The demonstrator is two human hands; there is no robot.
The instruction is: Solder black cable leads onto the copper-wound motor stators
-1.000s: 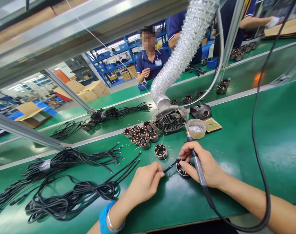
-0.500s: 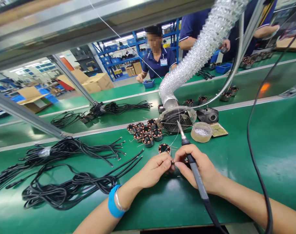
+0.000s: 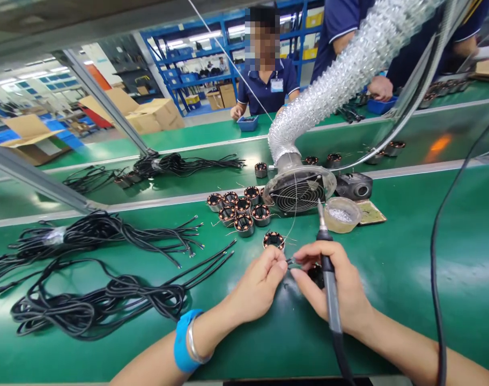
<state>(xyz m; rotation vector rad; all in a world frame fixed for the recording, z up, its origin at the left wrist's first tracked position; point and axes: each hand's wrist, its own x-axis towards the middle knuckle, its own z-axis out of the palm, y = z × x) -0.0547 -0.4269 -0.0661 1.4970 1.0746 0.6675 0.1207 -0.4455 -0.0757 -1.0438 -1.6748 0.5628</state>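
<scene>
The left hand [image 3: 258, 281] is closed in a narrow pinch on a short dark lead [image 3: 289, 261], whose pale end points toward the right hand [image 3: 336, 279]. That hand holds an iron [image 3: 330, 284] along the thumb side, tip up and away, probably so its fingertips are free for the lead; thumb and fingers stand slightly apart, and whether they touch it I cannot tell. A dark part [image 3: 317, 276] sits mostly hidden behind the right hand. The thin wire [image 3: 295, 214] hangs from above to the left hand, likely to be within easy reach. Just beyond the hands, one stator [image 3: 274, 241] stands on the tabletop [image 3: 429, 289], near a group of stators [image 3: 243, 205]. The fan [image 3: 296, 194] faces the hands under its duct [image 3: 349, 75], presumably to draw off fumes. The iron's tip is just beside the tub [image 3: 336, 227] and, with the fan, crowds the space ahead; cables [image 3: 87, 308] fill the left, and a black cord [image 3: 435, 268] crosses in front of the right forearm.
</scene>
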